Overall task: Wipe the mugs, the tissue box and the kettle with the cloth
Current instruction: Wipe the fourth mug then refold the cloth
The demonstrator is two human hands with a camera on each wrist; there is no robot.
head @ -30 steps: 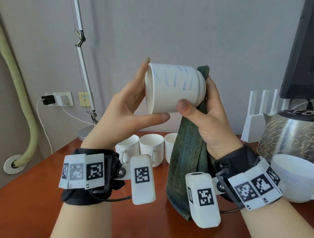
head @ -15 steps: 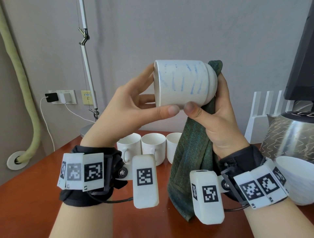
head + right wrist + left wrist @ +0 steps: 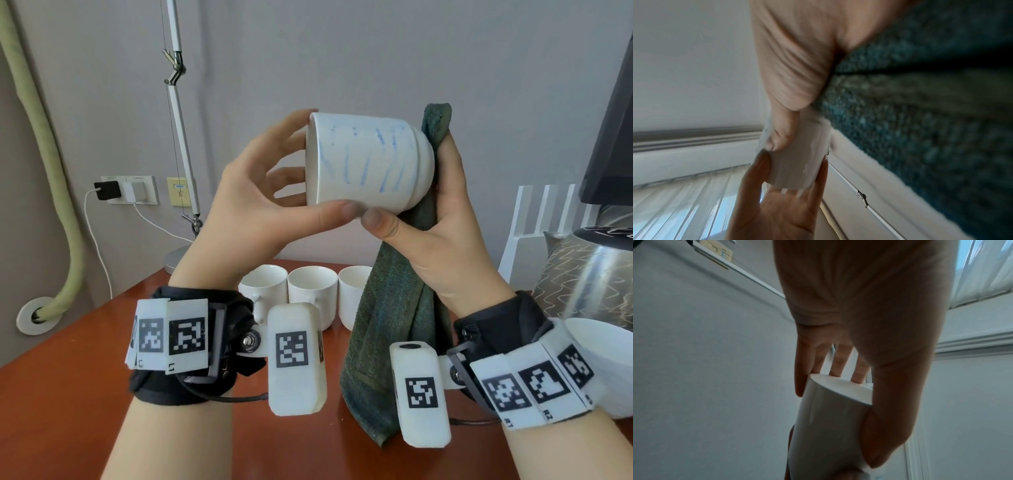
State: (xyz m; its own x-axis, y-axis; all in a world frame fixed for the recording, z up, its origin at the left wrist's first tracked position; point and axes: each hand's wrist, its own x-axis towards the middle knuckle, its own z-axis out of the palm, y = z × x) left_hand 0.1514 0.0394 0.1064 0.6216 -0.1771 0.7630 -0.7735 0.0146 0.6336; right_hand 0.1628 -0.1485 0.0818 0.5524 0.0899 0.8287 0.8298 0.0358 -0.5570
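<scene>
A white mug (image 3: 366,161) with blue streaks lies on its side in the air, mouth to the left. My left hand (image 3: 301,171) grips its rim, thumb underneath and fingers over the top and at the mouth. My right hand (image 3: 428,195) holds the dark green cloth (image 3: 387,308) against the mug's base, with the thumb under the mug. The cloth hangs down to the table. In the left wrist view the mug (image 3: 830,418) sits between thumb and fingers. The right wrist view shows the mug (image 3: 797,162) beside the cloth (image 3: 920,113). The patterned metal kettle (image 3: 589,274) stands at the right.
Three white mugs (image 3: 311,287) stand in a row on the red-brown table (image 3: 68,377), behind my wrists. A white bowl (image 3: 603,346) sits by my right wrist. A white rack (image 3: 534,219), a dark monitor (image 3: 613,120) and a lamp pole (image 3: 178,102) stand behind.
The mug has turned in my hands, its mouth swinging away from the camera to face left. The cloth's top edge now sticks up higher behind the mug's base.
</scene>
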